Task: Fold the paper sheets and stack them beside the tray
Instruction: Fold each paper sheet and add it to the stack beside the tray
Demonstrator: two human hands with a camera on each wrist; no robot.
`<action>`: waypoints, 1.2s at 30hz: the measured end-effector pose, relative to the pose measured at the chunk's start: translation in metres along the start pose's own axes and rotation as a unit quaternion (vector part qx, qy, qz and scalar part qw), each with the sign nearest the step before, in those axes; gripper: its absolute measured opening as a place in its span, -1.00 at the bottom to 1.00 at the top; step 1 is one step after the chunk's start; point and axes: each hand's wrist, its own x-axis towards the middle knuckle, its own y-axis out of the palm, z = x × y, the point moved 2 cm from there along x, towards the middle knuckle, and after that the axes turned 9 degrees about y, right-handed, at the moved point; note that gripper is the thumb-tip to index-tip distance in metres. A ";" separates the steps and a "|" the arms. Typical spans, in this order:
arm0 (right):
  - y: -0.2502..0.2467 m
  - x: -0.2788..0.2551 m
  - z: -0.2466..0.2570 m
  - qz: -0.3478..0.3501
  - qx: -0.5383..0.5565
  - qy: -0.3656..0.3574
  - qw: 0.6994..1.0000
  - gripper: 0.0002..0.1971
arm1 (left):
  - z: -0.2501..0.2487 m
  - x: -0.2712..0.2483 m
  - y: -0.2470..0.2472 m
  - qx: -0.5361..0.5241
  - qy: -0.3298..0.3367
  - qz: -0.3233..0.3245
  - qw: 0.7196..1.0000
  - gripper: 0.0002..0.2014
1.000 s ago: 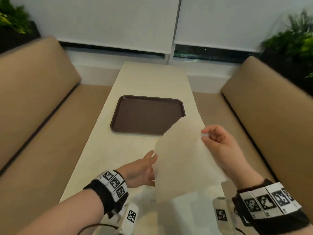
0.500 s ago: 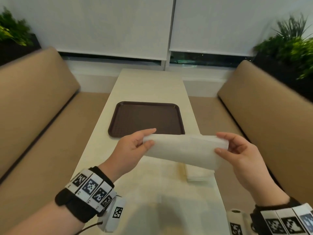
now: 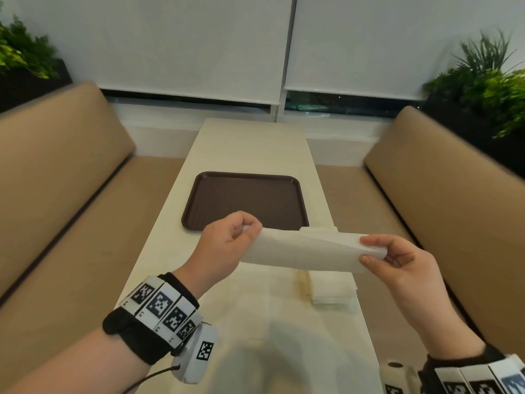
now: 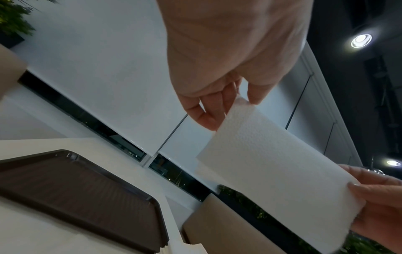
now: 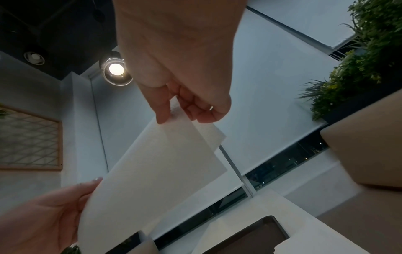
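Observation:
A white paper sheet (image 3: 306, 251), folded over into a long band, hangs in the air above the table between both hands. My left hand (image 3: 227, 243) pinches its left end (image 4: 237, 110) with thumb and fingers. My right hand (image 3: 397, 260) pinches the right end (image 5: 174, 116) the same way. The brown tray (image 3: 247, 200) lies empty on the table just beyond the sheet. A stack of folded white sheets (image 3: 332, 288) sits on the table below the held sheet, near the right edge, in front of the tray's right corner.
The narrow cream table (image 3: 252, 143) runs away from me between two tan benches (image 3: 56, 180) (image 3: 443, 183). More flat paper (image 3: 255, 308) lies on the near part of the table. Plants (image 3: 488, 81) stand behind the benches, and window blinds close the far end.
The sheet was held open and slanted a second ago; it is now folded over into a band. Both hands have moved to its ends and stretched it level.

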 end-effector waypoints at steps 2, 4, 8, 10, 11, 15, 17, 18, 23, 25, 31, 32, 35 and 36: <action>0.000 -0.001 -0.005 0.009 0.015 0.006 1.000 -0.71 | -0.002 0.002 0.001 0.002 -0.005 0.005 1.000 -0.90; -0.002 0.000 -0.011 0.012 0.031 0.016 0.999 -0.71 | -0.002 0.005 0.002 -0.041 -0.024 -0.009 0.999 -0.91; -0.002 0.001 -0.022 0.004 0.065 0.037 0.997 -0.69 | -0.004 0.009 0.006 -0.033 -0.013 -0.043 0.998 -0.83; -0.001 0.001 -0.025 0.002 0.077 0.051 0.996 -0.71 | -0.004 0.011 0.009 0.032 0.025 -0.050 0.998 -0.79; -0.001 0.001 -0.026 0.000 0.077 0.062 0.995 -0.72 | -0.004 0.012 0.011 0.062 0.048 -0.048 0.996 -0.80; -0.010 0.004 -0.036 0.004 -0.199 0.133 0.971 -0.75 | -0.010 0.020 0.017 0.198 0.172 0.001 0.965 -0.95; -0.007 0.005 -0.033 0.040 -0.367 0.109 0.923 -0.45 | -0.016 0.026 0.025 0.251 0.227 0.077 0.938 -0.84; 0.002 0.007 -0.029 0.059 -0.376 0.076 0.921 -0.32 | -0.020 0.029 0.031 0.271 0.244 0.122 0.923 -0.79; 0.071 0.015 -0.020 0.133 -0.318 -0.038 0.938 -0.89 | -0.037 0.048 0.061 0.304 0.274 0.230 0.883 -0.85; 0.075 0.020 -0.034 0.138 -0.289 -0.017 0.947 -0.63 | -0.038 0.059 0.065 0.307 0.285 0.225 0.880 -0.89; 0.038 0.027 -0.072 0.149 -0.228 0.097 0.957 -0.77 | -0.017 0.103 0.075 0.293 0.187 0.306 0.886 -0.89; 0.032 0.030 -0.077 0.146 -0.230 0.109 0.956 -0.77 | -0.012 0.111 0.080 0.278 0.173 0.313 0.892 -0.90; 0.021 0.047 -0.084 0.127 -0.244 0.124 0.953 -0.75 | 0.001 0.132 0.104 0.234 0.145 0.303 0.912 -0.93; 0.018 0.055 -0.087 0.111 -0.233 0.132 0.957 -0.76 | 0.007 0.139 0.112 0.211 0.133 0.289 0.924 -0.93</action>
